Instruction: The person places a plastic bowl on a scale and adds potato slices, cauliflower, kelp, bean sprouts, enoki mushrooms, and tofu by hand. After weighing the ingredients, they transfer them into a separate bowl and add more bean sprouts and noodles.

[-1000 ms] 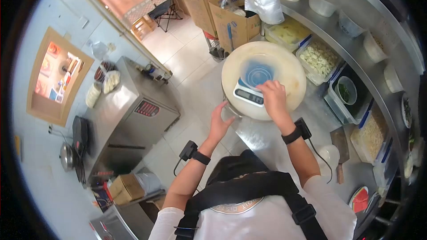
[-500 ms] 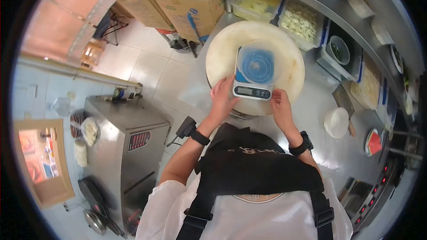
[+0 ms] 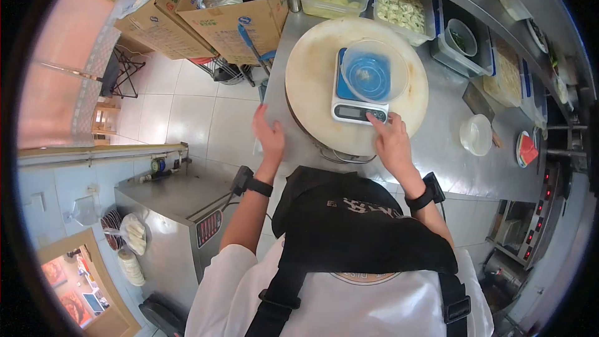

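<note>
A white kitchen scale point(image 3: 360, 113) with a blue weighing plate sits on a round, thick chopping board point(image 3: 312, 87). On the scale stands a clear round plastic bowl point(image 3: 399, 81), through which the blue plate shows. My right hand point(image 3: 394, 146) reaches to the scale's front right corner, a fingertip on the round buttons beside the display; it grips nothing. Off the board's left side, near the counter edge, my left hand point(image 3: 269, 137) hangs open with its fingers apart, touching neither board nor scale.
Lidded-size tubs line the back, one with chopped pale food point(image 3: 401, 9). On the right are a cleaver point(image 3: 479, 103), a white bowl point(image 3: 476, 135) and a red item on a dish point(image 3: 528, 149). Cardboard boxes point(image 3: 249, 22) stand back left. A steel cabinet point(image 3: 159, 218) is at left.
My left hand has left the scale's side and moved left, off the board. My right hand has shifted from the scale's corner onto its buttons. The head view has turned slightly.
</note>
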Available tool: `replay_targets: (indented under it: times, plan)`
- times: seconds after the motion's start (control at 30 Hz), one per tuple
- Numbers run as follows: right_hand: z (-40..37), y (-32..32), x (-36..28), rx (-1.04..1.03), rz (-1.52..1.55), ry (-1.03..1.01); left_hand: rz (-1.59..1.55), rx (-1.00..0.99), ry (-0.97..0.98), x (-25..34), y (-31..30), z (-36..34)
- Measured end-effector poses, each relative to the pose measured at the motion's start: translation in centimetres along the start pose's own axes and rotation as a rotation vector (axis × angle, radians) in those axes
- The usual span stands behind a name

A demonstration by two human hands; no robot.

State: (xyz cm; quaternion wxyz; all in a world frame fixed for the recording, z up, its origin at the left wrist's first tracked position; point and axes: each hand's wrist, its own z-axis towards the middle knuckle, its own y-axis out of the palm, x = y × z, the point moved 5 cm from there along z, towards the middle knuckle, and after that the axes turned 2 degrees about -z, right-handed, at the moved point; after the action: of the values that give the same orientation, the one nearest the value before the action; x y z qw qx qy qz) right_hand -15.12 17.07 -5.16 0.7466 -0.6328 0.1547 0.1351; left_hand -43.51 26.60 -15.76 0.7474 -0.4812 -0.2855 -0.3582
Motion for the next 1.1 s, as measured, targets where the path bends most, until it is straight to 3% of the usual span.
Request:
replay_targets:
  times: [0.03, 0.1, 0.13, 0.2, 0.27, 0.3, 0.33, 0.4, 0.5, 0.57, 0.77, 0.83, 0.9, 0.97, 1.03, 1.1]
  plan:
    - [0.2, -0.1, 0.1, -0.033, -0.008, 0.026, -0.005, -0.005, 0.001, -2.0, 0.4, -0.2]
    - [0.4, -0.3, 0.1, -0.066, -0.022, 0.057, 0.327, 0.07, -0.276, -6.5, 0.5, -0.6]
    - [0.6, -0.4, 0.1, -0.11, -0.021, 0.058, 0.32, 0.068, -0.276, -7.4, 0.6, -0.3]
    - [1.1, -0.8, 1.1, -0.156, -0.036, 0.05, 0.313, -0.062, -0.65, -10.5, 1.7, -1.0]
    - [1.9, -1.4, 3.6, -0.322, 0.403, -0.031, 0.407, -0.137, -0.713, -8.3, 1.7, -0.2]
    - [3.0, -2.8, 5.1, -0.325, 0.387, -0.044, 0.514, -0.218, -0.769, -7.4, 1.8, 0.0]
    - [4.3, -4.6, 6.5, -0.375, 0.326, -0.057, 0.496, -0.207, -0.78, -7.3, 2.2, -0.4]
    - [7.8, -8.1, 8.5, -0.358, 0.153, -0.103, 0.709, -0.064, -0.512, -5.9, 2.2, -0.6]
    - [17.6, -10.2, 10.9, -0.256, -0.025, -0.154, 0.752, 0.029, -0.434, -5.6, 2.5, -0.5]
    - [24.1, -9.2, 9.9, -0.186, -0.058, -0.343, 0.721, 0.019, -0.444, -5.2, 2.3, -0.3]
    - [39.1, 6.8, 11.8, -0.39, 0.126, -0.174, 0.731, 0.0, -0.511, -4.4, 2.5, 0.4]
    - [42.7, 11.7, 13.2, -0.395, -0.005, -0.19, 0.739, -0.016, -0.512, -4.3, 2.7, 0.8]
    - [45.2, 14.3, 13.3, -0.407, -0.135, -0.202, 0.698, -0.029, -0.569, -4.3, 2.8, 1.0]
    - [46.5, 16.5, 13.7, -0.545, 0.074, -0.121, 0.727, -0.051, -0.579, -4.9, 3.2, 1.0]
    - [47.1, 19.9, 14.7, -0.446, 0.097, -0.321, 0.799, 0.0, -0.532, -5.0, 3.2, 0.7]
    - [46.9, 20.2, 12.8, -0.593, 0.177, -0.235, 0.783, -0.056, -0.513, -4.8, 3.4, 0.9]
